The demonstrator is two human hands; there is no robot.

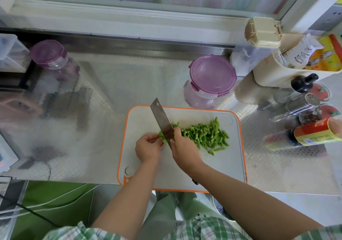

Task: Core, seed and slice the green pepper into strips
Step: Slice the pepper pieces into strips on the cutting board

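Pinching pepper (pixel 161 135), left hand (pixel 148 148); cleaver (pixel 160 118), right hand (pixel 183 147)

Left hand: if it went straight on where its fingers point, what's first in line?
The left hand pinches the uncut green pepper piece; just beyond it stands the broad steel cleaver gripped by the right hand. Likely the blade first; depth is unclear.
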